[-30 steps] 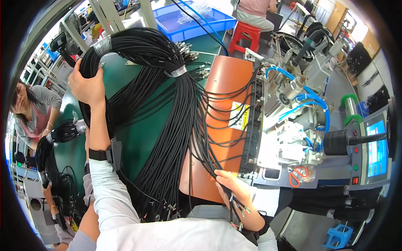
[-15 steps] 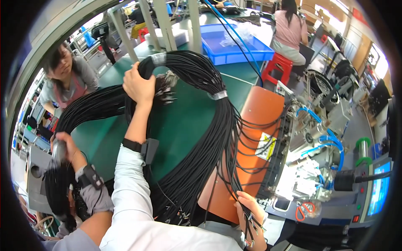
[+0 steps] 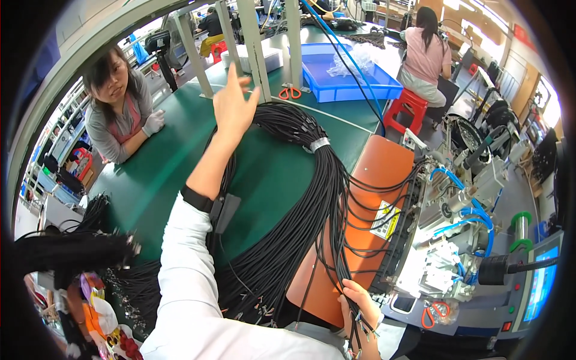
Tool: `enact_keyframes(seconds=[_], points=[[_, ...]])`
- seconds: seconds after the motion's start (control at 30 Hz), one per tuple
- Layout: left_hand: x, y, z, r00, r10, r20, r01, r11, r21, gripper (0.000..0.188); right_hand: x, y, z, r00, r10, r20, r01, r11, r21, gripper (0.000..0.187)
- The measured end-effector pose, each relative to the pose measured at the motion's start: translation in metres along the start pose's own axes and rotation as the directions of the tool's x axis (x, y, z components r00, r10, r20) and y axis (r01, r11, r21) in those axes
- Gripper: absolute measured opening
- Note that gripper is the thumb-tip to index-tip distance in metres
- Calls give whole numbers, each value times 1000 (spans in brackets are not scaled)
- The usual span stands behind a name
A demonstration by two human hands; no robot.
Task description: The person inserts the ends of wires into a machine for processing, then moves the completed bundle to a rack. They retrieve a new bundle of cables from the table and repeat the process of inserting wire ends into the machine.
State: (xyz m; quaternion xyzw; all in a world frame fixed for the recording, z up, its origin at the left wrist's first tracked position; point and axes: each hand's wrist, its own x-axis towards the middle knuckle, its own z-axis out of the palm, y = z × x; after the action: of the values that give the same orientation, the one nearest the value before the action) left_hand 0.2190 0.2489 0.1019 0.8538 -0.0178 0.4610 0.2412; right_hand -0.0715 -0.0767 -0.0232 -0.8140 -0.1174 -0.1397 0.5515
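My left hand (image 3: 235, 108), in a white sleeve with a black wristband, is raised over the green table (image 3: 276, 168). Its index finger points away and the thumb stands apart; nothing is in it. Just beside it, a thick bundle of black cables (image 3: 282, 123) arches over the table, tied with a silvery band (image 3: 319, 144). The cables fan down toward me, their stripped ends lying near my body. At the lower right, my right hand (image 3: 360, 303) is closed around several cables from this bundle, their ends poking out below the fingers.
An orange-brown cover (image 3: 384, 162) and a machine with blue hoses (image 3: 465, 198) stand on the right. A blue tray (image 3: 348, 87) and red-handled scissors (image 3: 290, 93) lie at the far side. A co-worker (image 3: 123, 108) leans on the table; another cable bundle (image 3: 72, 255) is blurred at left.
My left hand has let go of the cable bundle and lifted. The second bundle, held by another person's hand, has swung off the table to the left. My right hand keeps its cables.
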Motion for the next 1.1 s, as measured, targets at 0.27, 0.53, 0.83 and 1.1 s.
enact_keyframes(seconds=[0.27, 0.53, 0.83, 1.1], points=[[38, 152, -130, 590, 791, 163, 244, 17, -970, 65, -1, 0, -4, 999, 28, -19, -28, 1000, 3, 18], [-8, 170, -114, 513, 830, 218, -487, 491, -722, 49, -2, 2, -6, 999, 31, -19, -31, 1000, 6, 18], [55, 107, -88, 975, -190, 115, 218, 918, -330, 83, -3, -12, 1, 994, 111, 4, -110, 985, 135, 18], [-103, 179, -58, -203, 769, 607, -246, 560, -791, 59, 1, -22, -8, 991, 29, -134, -25, 999, 32, 20]])
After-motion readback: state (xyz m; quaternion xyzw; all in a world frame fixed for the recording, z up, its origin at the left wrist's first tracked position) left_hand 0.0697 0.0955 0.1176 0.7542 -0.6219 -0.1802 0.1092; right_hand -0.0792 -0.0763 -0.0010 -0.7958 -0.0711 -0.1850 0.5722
